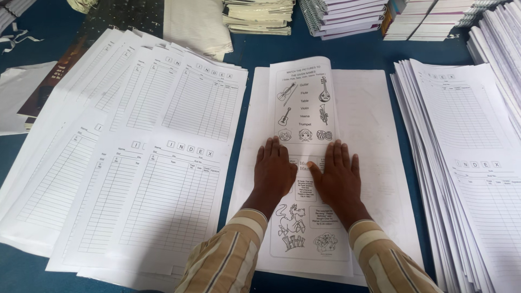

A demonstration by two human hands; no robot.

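Note:
A folded printed sheet [304,103] with drawings of musical instruments and cartoon figures lies on a stack of blank white paper [374,125] on the blue table. My left hand [274,171] presses flat on the sheet's middle, fingers spread slightly. My right hand [339,176] lies flat beside it, thumb pointing toward the left hand. Both palms rest on the paper and grip nothing. Striped tan sleeves cover both forearms.
Fanned-out ruled index sheets [135,157] cover the table's left half. Another fanned pile of index sheets [467,163] lies at the right. Stacks of notebooks [347,16] and paper bundles [260,16] stand along the far edge. Blue table surface [239,54] shows between the piles.

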